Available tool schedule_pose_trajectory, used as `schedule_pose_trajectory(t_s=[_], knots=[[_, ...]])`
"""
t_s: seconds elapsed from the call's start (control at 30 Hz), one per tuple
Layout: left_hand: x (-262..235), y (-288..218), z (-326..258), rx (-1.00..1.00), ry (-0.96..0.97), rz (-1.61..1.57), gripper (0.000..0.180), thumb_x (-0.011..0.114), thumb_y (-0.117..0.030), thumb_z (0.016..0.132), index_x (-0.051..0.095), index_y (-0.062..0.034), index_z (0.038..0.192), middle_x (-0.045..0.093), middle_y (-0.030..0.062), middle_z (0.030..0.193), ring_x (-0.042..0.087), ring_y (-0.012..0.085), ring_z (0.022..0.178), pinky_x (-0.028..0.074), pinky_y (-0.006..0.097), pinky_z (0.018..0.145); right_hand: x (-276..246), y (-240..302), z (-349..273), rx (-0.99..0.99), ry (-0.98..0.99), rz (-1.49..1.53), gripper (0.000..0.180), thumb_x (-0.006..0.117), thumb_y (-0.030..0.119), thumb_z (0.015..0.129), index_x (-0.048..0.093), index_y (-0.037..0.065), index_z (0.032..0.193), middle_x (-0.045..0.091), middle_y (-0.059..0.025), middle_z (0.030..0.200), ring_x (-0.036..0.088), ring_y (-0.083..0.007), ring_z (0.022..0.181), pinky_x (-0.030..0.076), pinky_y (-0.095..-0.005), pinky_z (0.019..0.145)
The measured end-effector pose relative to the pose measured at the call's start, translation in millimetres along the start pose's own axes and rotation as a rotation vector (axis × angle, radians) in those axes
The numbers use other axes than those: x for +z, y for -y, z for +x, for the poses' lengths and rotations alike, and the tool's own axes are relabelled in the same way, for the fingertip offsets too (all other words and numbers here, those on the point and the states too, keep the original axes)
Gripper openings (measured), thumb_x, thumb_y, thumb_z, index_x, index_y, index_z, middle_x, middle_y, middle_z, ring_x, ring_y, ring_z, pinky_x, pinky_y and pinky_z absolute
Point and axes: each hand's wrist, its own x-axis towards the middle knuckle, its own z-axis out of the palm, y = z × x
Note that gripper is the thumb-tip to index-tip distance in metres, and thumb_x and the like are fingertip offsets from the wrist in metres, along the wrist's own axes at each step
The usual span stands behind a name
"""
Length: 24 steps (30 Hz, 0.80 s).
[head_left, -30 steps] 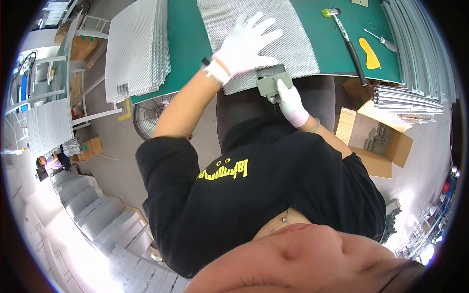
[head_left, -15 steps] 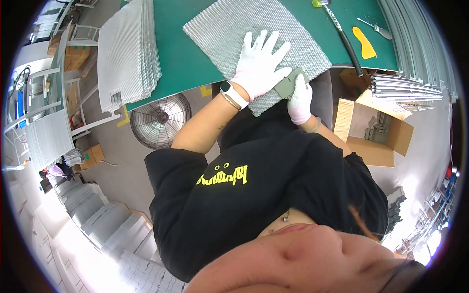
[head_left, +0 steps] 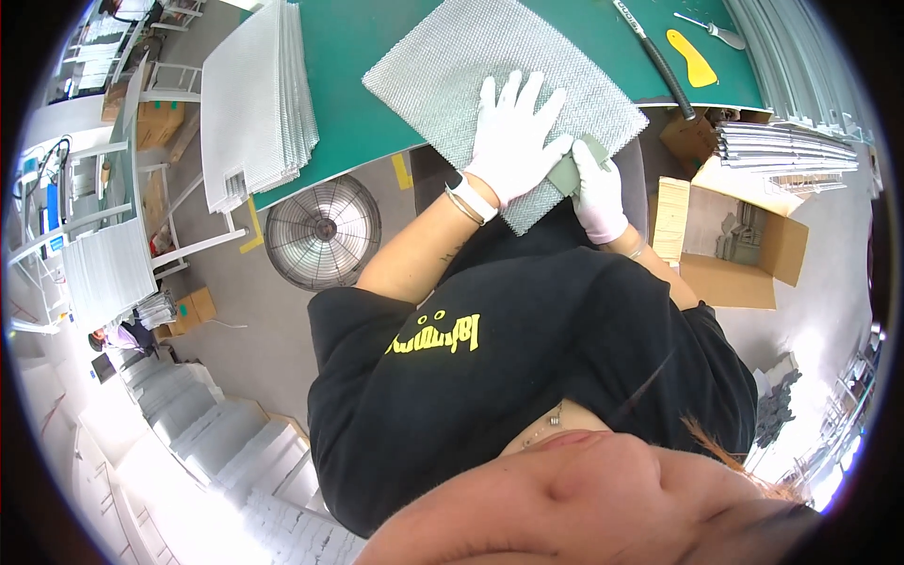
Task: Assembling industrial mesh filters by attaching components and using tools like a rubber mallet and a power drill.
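Note:
A silvery expanded-mesh sheet (head_left: 443, 80) lies across the front edge of the green table, its near corner sticking out over my lap. My left hand (head_left: 513, 141), in a white glove, rests flat on the mesh with its fingers spread. At the sheet's near right edge, my gloved right hand (head_left: 600, 200) grips a flat grey-green piece (head_left: 566, 176) against the mesh. My left thumb reaches close to that piece, and whether it touches cannot be made out. The fingers under the piece are hidden.
A stack of mesh sheets (head_left: 254, 104) stands on the table's left. Right lie a black-handled hammer (head_left: 665, 75), a yellow scraper (head_left: 691, 58) and a screwdriver (head_left: 725, 38). A floor fan (head_left: 323, 231) sits below left, an open cardboard box (head_left: 725, 282) below right.
The view has shifted slightly, and the hammer's head has left the picture. The mesh's near corner sits a little further right. Both hands keep their places on the sheet and the grey-green piece.

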Motion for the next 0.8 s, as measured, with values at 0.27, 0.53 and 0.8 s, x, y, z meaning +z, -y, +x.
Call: schedule_pose_trajectory(t_s=[0.27, 0.53, 0.8], knots=[[-1.4, -8.3, -2.2, -0.011, 0.023, -0.001, 0.061, 0.055, -0.046, 0.094, 0.051, -0.0129, 0.145, 0.043, 0.0213, 0.151, 0.035, 0.0420, 0.143, 0.015, 0.062, 0.118, 0.0, 3.1, -6.7, -0.098, -0.010, -0.078, 0.016, 0.064, 0.018, 0.099, 0.068, 0.003, 0.105, 0.067, -0.0006, 0.098, 0.060, -0.0083, 0.086, 0.049, -0.0249, 0.075], [-2.7, -7.4, -2.5, 0.009, -0.004, -0.012, 0.060, 0.060, -0.042, 0.091, 0.055, -0.0097, 0.141, 0.046, 0.0250, 0.147, 0.041, 0.0450, 0.135, 0.021, 0.064, 0.114, -0.7, 4.3, 0.2, -0.035, -0.116, 0.067, 0.016, 0.068, 0.015, 0.096, 0.066, 0.002, 0.105, 0.066, -0.0013, 0.095, 0.061, -0.0088, 0.086, 0.051, -0.0256, 0.076], [-8.8, -3.5, -1.6, 0.000, 0.002, -0.097, 0.063, 0.065, -0.042, 0.087, 0.055, -0.0101, 0.141, 0.047, 0.0253, 0.145, 0.042, 0.0453, 0.134, 0.021, 0.063, 0.114, -7.4, 3.1, 5.1, 0.001, -0.048, 0.006, 0.019, 0.067, 0.016, 0.096, 0.065, 0.002, 0.109, 0.066, -0.0018, 0.093, 0.063, -0.0097, 0.082, 0.051, -0.0254, 0.074]])
